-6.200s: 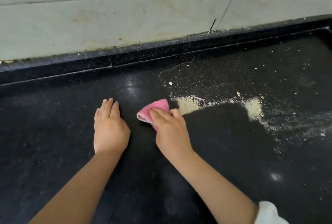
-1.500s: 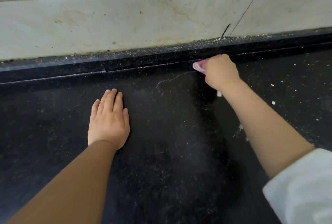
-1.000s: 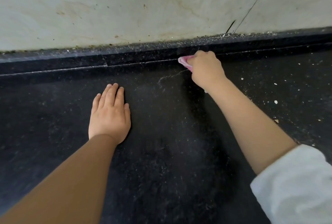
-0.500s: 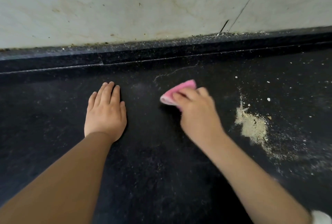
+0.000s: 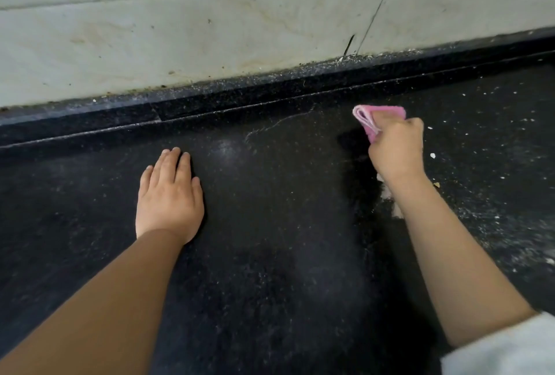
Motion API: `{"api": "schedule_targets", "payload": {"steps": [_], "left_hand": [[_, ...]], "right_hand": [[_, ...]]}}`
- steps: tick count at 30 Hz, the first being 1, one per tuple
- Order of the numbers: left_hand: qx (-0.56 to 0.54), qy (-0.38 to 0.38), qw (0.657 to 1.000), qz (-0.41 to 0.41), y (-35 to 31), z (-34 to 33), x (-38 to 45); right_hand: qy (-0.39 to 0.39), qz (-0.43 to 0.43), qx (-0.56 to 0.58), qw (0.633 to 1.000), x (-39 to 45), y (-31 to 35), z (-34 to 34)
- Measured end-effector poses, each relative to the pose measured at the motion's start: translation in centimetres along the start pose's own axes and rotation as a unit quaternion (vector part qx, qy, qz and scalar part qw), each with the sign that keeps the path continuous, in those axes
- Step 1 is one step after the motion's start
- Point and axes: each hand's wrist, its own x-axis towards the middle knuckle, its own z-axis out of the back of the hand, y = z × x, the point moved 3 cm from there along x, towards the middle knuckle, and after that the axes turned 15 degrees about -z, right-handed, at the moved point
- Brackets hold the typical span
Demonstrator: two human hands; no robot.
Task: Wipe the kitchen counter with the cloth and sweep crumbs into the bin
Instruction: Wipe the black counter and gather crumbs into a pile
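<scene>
Half a second ago the right hand (image 5: 395,150) was nearer the middle of the surface (image 5: 270,254), level with the left hand's fingertips; now it is farther back and to the right, close to the raised black ledge (image 5: 210,101) under the wall (image 5: 180,29). The pale heap of crumbs (image 5: 390,197) that lay in the open to the right of that hand is now mostly hidden behind the right wrist and forearm, with only small patches showing at the arm's left edge. The left hand (image 5: 168,197) has not moved: it lies flat, palm down, fingers together and empty, left of centre.

There are two hands, one cloth (image 5: 375,117) and one crumb heap, plus many loose white specks (image 5: 432,155) scattered over the right part of the surface, too many and too small to count. A white sleeve (image 5: 504,347) shows at the lower right corner.

The right hand is closed in a fist around the folded pink cloth, whose folded edge sticks out past the fingers toward the ledge. Whether the cloth touches the surface cannot be told. No container or bin is in view.
</scene>
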Motion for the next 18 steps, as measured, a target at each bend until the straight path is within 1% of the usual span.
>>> {"api": "schedule_targets", "payload": {"steps": [1,2,4,6,10,13,14,15,16,17,18], "left_hand": [[0.001,-0.001,1.0,0.0,0.0,0.0,0.0],[0.001,-0.002,1.0,0.0,0.0,0.0,0.0],[0.001,-0.001,1.0,0.0,0.0,0.0,0.0],[-0.003,-0.004,1.0,-0.001,-0.1,0.1,0.1],[-0.006,-0.007,1.0,0.002,-0.1,0.1,0.0],[-0.006,-0.01,1.0,0.001,0.0,0.1,0.0],[-0.006,-0.01,1.0,0.002,-0.1,0.1,0.0],[-0.006,-0.009,1.0,0.002,-0.1,0.1,0.0],[-0.006,-0.009,1.0,0.002,-0.1,0.1,0.0],[-0.006,-0.009,1.0,0.001,-0.1,0.0,0.0],[-0.004,-0.01,1.0,0.001,-0.1,0.0,0.0]], "right_hand": [[-0.013,0.031,0.016,0.999,-0.1,0.9,0.1],[-0.01,0.07,0.02,0.997,-0.3,2.1,-0.2],[0.028,0.124,-0.006,0.992,-0.7,3.8,-1.5],[0.048,0.125,-0.031,0.991,-0.1,3.7,-2.6],[0.011,0.011,-0.042,0.999,2.6,-1.1,-2.2],[0.047,-0.141,-0.007,0.989,3.5,-4.7,-0.7],[0.051,-0.171,0.002,0.984,3.5,-5.3,-0.2],[0.034,-0.167,0.003,0.985,3.5,-5.7,0.2],[0.012,-0.14,0.006,0.99,3.2,-5.4,0.3],[-0.015,-0.086,0.011,0.996,2.4,-4.6,0.3],[-0.045,-0.012,0.016,0.999,1.0,-3.2,0.4]]}}
